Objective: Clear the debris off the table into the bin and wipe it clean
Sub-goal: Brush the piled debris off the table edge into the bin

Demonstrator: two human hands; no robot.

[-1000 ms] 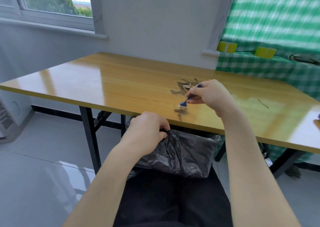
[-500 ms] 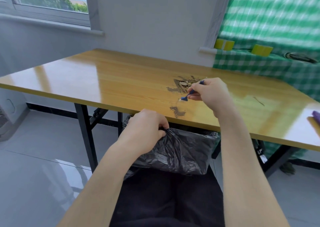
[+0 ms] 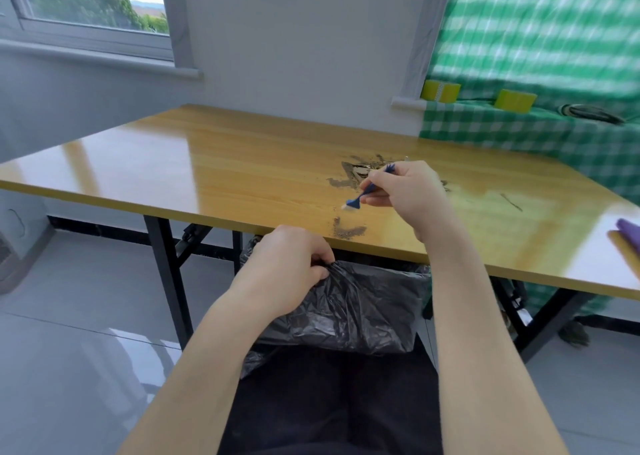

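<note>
The right hand (image 3: 405, 194) gripped a small blue brush (image 3: 367, 193) beside the debris (image 3: 363, 172) on the surface (image 3: 242, 170). The left hand (image 3: 287, 264) pinched the black bin bag (image 3: 363, 309) by its rim, just below the edge.

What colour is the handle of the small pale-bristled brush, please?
The small brush's handle is dark blue; the head view shows it.

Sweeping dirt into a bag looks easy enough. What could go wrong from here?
1. The small pile lies at the table edge; a hard flick of the brush could send grit past the black bag onto the floor.
2. Only the left hand grips the bag's rim, so its mouth might sag shut.
3. The thin sliver off to the right could be missed.
</note>
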